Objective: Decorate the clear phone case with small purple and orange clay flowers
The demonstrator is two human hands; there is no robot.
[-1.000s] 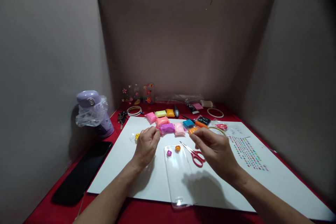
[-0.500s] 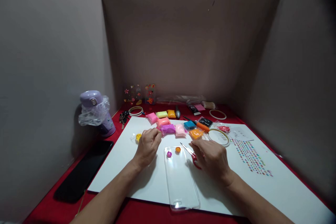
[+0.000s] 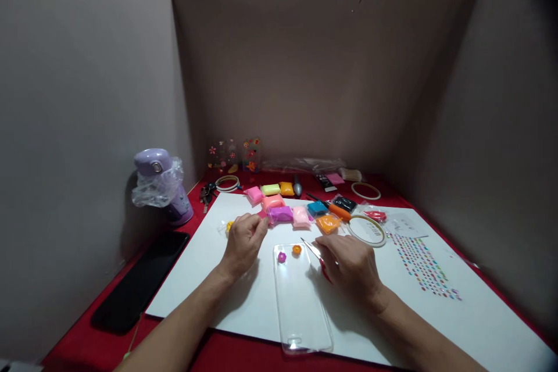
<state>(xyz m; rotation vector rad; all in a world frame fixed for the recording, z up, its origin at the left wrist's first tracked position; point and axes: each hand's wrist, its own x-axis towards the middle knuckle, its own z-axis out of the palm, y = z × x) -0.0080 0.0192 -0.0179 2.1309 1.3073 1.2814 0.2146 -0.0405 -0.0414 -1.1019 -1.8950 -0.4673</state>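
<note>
My left hand (image 3: pixel 245 244) is closed with curled fingers over the white board (image 3: pixel 183 279), left of a clear phone case (image 3: pixel 300 308). What it holds, if anything, is hidden. To the case's right, my right hand (image 3: pixel 352 261) is also closed, thumb and forefinger together, and I cannot make out anything between them. Under its fingers lie scissors (image 3: pixel 314 250) with red handles, partly covered. Near the case's top sit a small purple flower (image 3: pixel 282 257) and an orange flower (image 3: pixel 297 250). Beyond the left hand is a yellow piece (image 3: pixel 229 225) in clear wrap.
Several colourful clay packets, among them a purple one (image 3: pixel 281 214), lie behind the hands. A hoop (image 3: pixel 367 244) and a sheet of small gems (image 3: pixel 427 267) are at right. A black phone (image 3: pixel 139 282) and a purple bottle (image 3: pixel 178 209) stand or lie at left.
The view has shifted slightly, moving the background things a little to the right. My right hand covers more of the scissors' handles. The left hand has barely moved.
</note>
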